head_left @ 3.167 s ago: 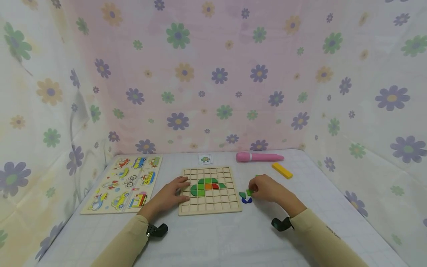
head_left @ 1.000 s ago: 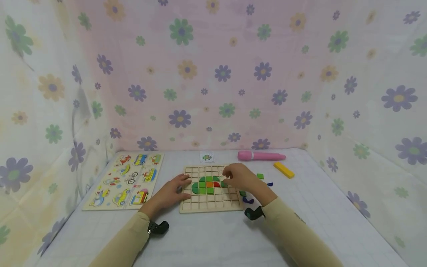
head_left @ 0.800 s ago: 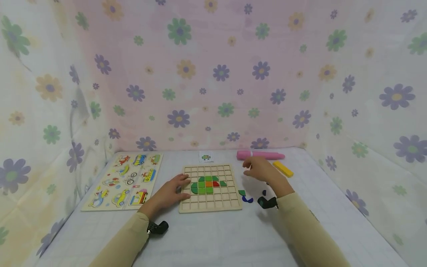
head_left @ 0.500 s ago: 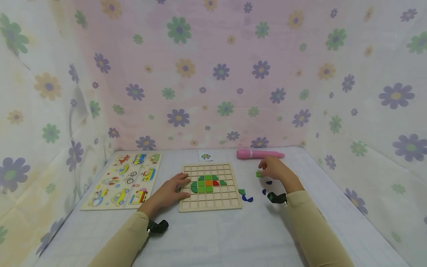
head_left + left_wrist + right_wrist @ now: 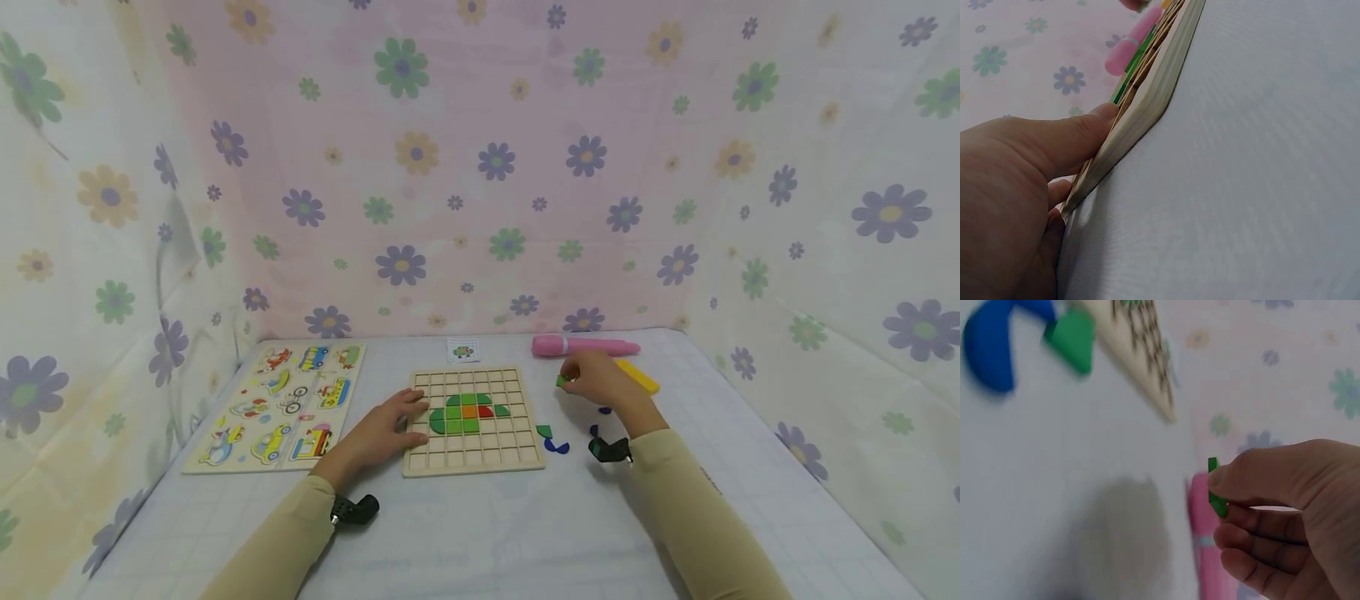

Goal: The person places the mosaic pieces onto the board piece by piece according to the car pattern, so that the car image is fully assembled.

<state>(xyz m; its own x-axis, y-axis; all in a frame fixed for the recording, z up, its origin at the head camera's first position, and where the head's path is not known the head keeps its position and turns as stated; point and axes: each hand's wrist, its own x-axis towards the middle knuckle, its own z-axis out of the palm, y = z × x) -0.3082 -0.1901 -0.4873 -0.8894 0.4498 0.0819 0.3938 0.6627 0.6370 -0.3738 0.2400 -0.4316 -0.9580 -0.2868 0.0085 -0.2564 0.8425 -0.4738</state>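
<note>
In the head view a wooden grid board [image 5: 472, 458] holds green tiles [image 5: 453, 426], an orange tile [image 5: 469, 412] and a red tile [image 5: 486, 412]. My left hand [image 5: 384, 432] rests at the board's left edge, fingers spread. Close up in the left wrist view, the thumb [image 5: 1088, 134] lies on the board's edge. Right of the board and above the table, my right hand [image 5: 596, 382] pinches a small green square tile [image 5: 1213, 487] between thumb and index finger. Loose beside the board lie a green quarter-round tile [image 5: 543, 431] and several blue tiles [image 5: 557, 447].
A picture puzzle board [image 5: 277, 408] with vehicles lies at the left. Behind the grid board is a small picture card [image 5: 462, 351]. A pink marker-shaped object [image 5: 585, 346] and a yellow block [image 5: 640, 377], partly behind my right hand, lie at the back right.
A green square tile has been added to the board's pattern. My right hand left the board, went right, took up another green square tile and moved slightly left with it. The left hand stayed.
</note>
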